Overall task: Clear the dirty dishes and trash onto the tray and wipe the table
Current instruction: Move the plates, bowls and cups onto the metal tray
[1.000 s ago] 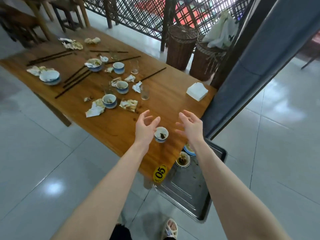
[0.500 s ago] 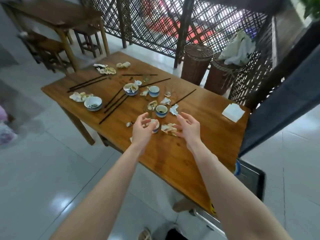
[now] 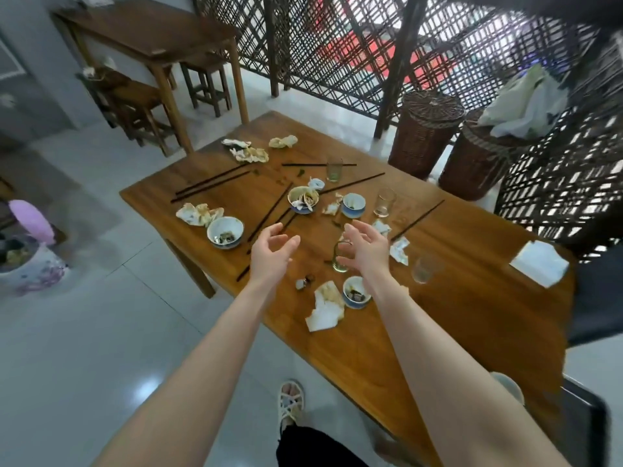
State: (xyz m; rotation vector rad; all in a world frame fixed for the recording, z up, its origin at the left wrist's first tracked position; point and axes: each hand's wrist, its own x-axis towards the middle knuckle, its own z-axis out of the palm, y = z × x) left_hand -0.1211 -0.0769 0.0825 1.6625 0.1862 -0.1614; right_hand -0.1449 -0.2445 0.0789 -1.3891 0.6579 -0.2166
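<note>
Glass (image 3: 338, 262) stands between left hand (image 3: 272, 252) and right hand (image 3: 366, 247), fingers (image 3: 269, 231) of both loosely spread, empty.

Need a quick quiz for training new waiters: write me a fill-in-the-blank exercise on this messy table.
1. The left hand and right hand hover over the table and hold ____.
2. Behind the table stand ____ wicker baskets.
3. The glass beside the right hand stands ____, not tipped over.

Missing words: nothing; two; upright.
</note>
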